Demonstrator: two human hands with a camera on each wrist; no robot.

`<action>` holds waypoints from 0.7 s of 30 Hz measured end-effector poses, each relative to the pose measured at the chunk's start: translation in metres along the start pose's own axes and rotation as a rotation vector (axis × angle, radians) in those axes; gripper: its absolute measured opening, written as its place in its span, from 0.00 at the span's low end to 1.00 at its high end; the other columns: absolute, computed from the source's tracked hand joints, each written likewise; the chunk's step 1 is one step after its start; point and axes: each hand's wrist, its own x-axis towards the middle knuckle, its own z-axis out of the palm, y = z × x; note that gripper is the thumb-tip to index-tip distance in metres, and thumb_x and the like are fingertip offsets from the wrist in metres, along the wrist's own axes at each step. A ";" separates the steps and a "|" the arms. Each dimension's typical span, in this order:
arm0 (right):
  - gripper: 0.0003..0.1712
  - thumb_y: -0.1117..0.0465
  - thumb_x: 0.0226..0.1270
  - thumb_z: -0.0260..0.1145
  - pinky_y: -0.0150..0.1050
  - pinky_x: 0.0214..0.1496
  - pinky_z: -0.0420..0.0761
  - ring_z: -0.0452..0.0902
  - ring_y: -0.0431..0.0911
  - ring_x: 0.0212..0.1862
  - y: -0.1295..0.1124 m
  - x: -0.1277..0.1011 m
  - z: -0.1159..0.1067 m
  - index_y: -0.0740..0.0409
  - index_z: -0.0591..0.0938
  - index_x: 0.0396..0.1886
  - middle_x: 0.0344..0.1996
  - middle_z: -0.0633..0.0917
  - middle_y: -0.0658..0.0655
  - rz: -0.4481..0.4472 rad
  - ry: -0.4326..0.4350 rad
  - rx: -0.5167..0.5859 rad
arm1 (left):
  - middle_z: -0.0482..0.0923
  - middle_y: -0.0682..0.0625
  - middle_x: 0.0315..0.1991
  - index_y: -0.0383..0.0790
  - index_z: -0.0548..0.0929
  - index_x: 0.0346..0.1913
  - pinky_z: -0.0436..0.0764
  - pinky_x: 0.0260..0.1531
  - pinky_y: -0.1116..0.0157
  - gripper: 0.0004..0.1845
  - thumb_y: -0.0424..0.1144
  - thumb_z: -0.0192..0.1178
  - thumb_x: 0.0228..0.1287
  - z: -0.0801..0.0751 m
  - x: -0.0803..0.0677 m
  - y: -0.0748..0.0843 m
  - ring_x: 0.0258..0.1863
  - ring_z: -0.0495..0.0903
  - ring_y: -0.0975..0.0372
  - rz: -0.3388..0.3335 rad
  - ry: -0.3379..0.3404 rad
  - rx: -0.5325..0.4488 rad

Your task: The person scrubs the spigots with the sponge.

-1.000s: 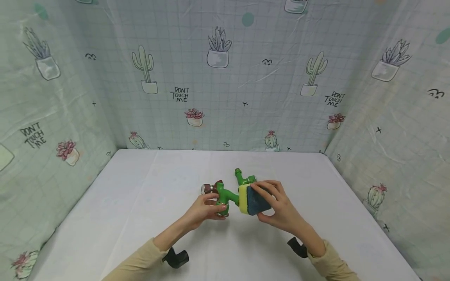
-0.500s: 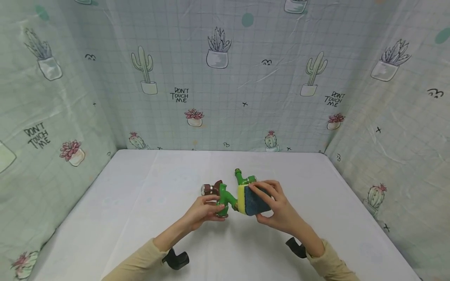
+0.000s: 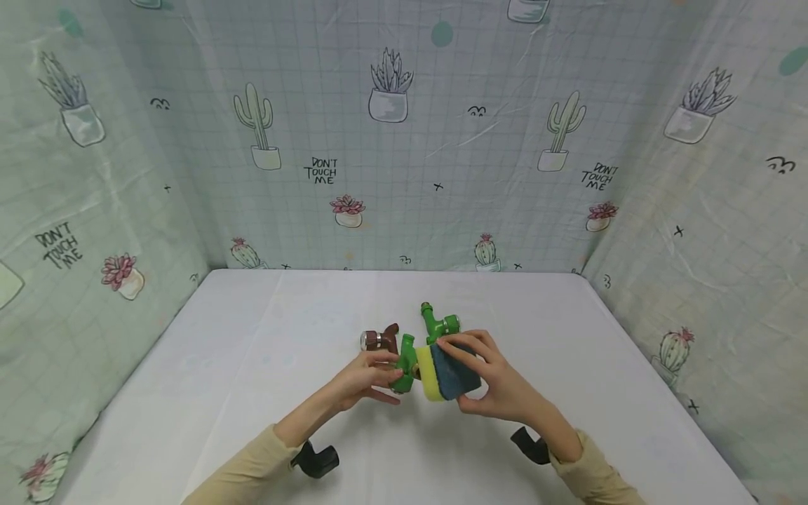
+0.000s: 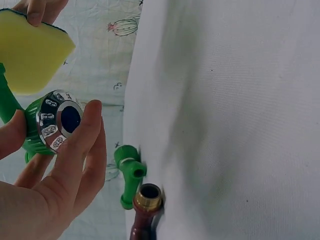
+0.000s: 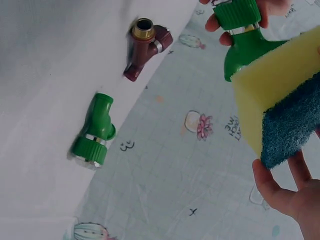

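Note:
My left hand (image 3: 362, 382) grips a green tap (image 3: 407, 363) by its ribbed knob. In the left wrist view, that knob (image 4: 42, 125) shows a chrome end with a dark blue centre, set between thumb and fingers. My right hand (image 3: 501, 382) pinches a sponge (image 3: 456, 375) by its edges, thumb below and fingers above. The sponge's yellow face is turned toward the held tap, and its dark blue scouring side (image 5: 295, 122) faces away. In the head view the sponge overlaps the tap's brass-coloured end.
Behind the hands, a second green tap (image 3: 440, 326) and a maroon tap (image 3: 382, 341) lie on the white table (image 3: 265, 393). The maroon one has a brass threaded end. A patterned cloth (image 3: 404, 154) hangs around the back and sides.
The held green tap has turned, with its spout now pointing more toward the right hand. The sponge has shifted left and slightly down and tilted, uncovering more of the green tap behind.

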 end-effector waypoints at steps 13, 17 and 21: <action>0.48 0.63 0.37 0.71 0.40 0.43 0.78 0.57 0.43 0.55 0.007 0.002 0.001 0.49 0.64 0.64 0.58 0.68 0.50 0.057 -0.038 0.050 | 0.72 0.36 0.50 0.25 0.63 0.59 0.80 0.44 0.57 0.26 0.36 0.54 0.61 0.001 0.000 0.001 0.39 0.80 0.62 0.008 -0.044 0.029; 0.48 0.62 0.35 0.72 0.41 0.42 0.78 0.57 0.43 0.54 0.010 -0.001 0.004 0.48 0.65 0.64 0.58 0.68 0.50 0.047 -0.039 0.010 | 0.68 0.34 0.53 0.27 0.58 0.63 0.79 0.45 0.56 0.29 0.36 0.54 0.62 0.001 0.001 0.000 0.41 0.80 0.57 -0.008 -0.030 -0.074; 0.48 0.62 0.35 0.72 0.41 0.41 0.78 0.58 0.44 0.54 0.012 -0.004 0.007 0.49 0.65 0.63 0.59 0.68 0.50 0.033 -0.045 -0.008 | 0.61 0.31 0.59 0.29 0.54 0.65 0.78 0.46 0.57 0.31 0.37 0.52 0.64 0.002 0.002 0.000 0.50 0.76 0.49 -0.011 -0.013 -0.146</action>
